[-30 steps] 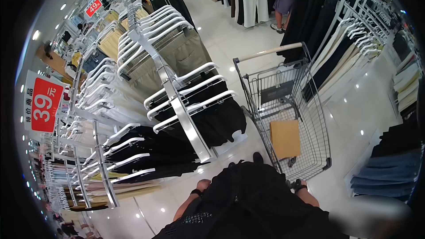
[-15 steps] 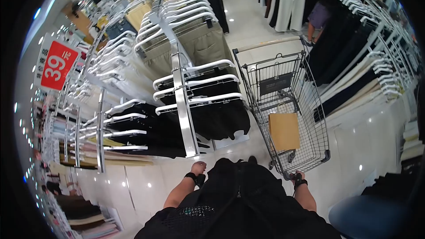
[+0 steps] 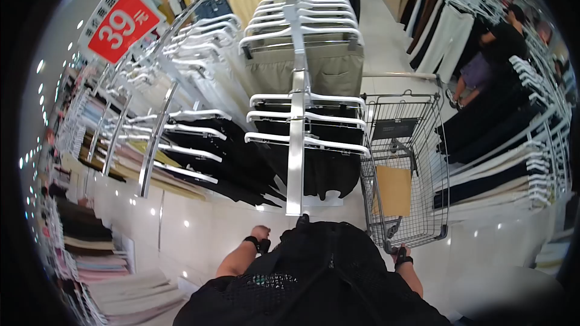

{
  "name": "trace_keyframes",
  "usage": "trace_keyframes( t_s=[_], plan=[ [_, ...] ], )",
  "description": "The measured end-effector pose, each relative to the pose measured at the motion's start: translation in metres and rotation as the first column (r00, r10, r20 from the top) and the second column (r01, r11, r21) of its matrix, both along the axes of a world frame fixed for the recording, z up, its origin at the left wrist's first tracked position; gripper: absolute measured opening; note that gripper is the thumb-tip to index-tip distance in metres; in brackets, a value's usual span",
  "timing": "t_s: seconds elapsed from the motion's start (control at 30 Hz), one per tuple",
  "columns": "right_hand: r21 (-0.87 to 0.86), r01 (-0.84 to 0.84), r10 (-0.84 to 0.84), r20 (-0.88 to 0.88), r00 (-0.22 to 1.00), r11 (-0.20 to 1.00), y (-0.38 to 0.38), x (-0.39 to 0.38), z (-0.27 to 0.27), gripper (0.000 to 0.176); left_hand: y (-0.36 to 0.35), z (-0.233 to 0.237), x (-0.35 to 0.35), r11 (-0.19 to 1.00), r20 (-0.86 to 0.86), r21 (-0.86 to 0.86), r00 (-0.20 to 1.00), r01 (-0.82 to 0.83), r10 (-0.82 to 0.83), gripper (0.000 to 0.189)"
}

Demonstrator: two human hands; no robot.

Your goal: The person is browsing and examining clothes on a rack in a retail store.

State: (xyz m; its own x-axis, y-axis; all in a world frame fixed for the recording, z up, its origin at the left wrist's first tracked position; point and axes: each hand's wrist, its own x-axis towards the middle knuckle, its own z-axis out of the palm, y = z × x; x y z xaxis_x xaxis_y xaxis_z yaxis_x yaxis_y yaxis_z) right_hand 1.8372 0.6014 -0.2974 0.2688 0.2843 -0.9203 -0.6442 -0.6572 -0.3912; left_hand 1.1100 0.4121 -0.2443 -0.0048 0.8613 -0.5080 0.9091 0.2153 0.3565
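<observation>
My left hand (image 3: 261, 233) hangs low beside my black top, left of centre, a black strap at its wrist; its fingers look curled, but their grip is too small to make out. At the near end of the shopping cart (image 3: 403, 205), my right hand (image 3: 401, 252) is closed on the cart's corner, with a black band on the wrist. A tan paper bag (image 3: 393, 190) lies inside the wire basket. Just ahead of me is the end of a metal rail (image 3: 295, 169) carrying white hangers with black garments (image 3: 332, 172) and olive trousers (image 3: 338, 69).
More racks of clothes (image 3: 193, 145) stand on the left under a red price sign (image 3: 124, 27). Dark and light trousers (image 3: 483, 127) hang on the right. Beyond the cart, a person in a dark top (image 3: 504, 42) is by the right racks. Folded clothes (image 3: 90, 241) lie lower left.
The view has turned, so the central rail now stands upright and further right. The cart appears straighter, still with my right hand at its corner. The person appears further right and lower.
</observation>
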Motion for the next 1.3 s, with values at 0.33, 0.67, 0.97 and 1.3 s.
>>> trace_keyframes(
  t_s=[0.33,0.67,0.97,1.3],
  plan=[
    [0.166,-0.837,0.750,0.377,0.543,0.522,-0.024,0.050,-0.050,0.037,0.024,0.016,0.042,0.984,0.132,0.094,0.981,-0.154,0.141,0.022],
    [-0.465,-0.379,0.514,0.857,0.033,0.800,0.019,-0.046,0.101,0.084,0.010,-0.002,0.002,0.982,0.023,-0.165,0.996,-0.086,0.091,0.025],
    [0.245,-0.685,-0.022,0.948,0.318,0.686,0.145,-0.135,0.268,0.076,0.028,-0.022,0.001,0.991,0.094,-0.086,0.989,-0.107,0.115,0.032],
    [0.546,-0.831,0.131,0.836,0.533,-0.101,0.129,-0.325,0.476,0.064,0.151,0.237,0.049,0.620,0.723,0.170,0.525,-0.766,0.450,0.036]
  ],
)
